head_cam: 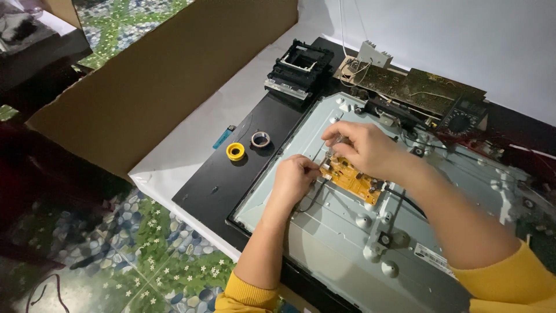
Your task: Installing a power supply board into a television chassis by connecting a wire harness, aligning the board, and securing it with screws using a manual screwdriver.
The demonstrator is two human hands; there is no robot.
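Back cover already off flat screen; bare metal back panel [324,232] lay exposed on table [191,145]. Small orange circuit board [353,178] sat mid-panel, seemingly not yet lifted clear.

Left hand [294,179] curled at board's left edge, fingers closed, grip hidden.

Right hand [362,148] over board's top edge, fingers pinched on something small, cannot tell what.

Green circuit board [417,87], black plastic frame [300,68], 2 tape rolls [248,145] lay aside.

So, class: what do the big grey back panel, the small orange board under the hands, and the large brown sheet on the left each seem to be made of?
Back panel: probably sheet metal, dull silver-grey with pressed ribs and raised bosses.
Orange board: looks like a laminate circuit board, matte orange-yellow and flat, carrying small components.
Brown sheet: cardboard, plain matte tan, with a fold and a raw cut edge.
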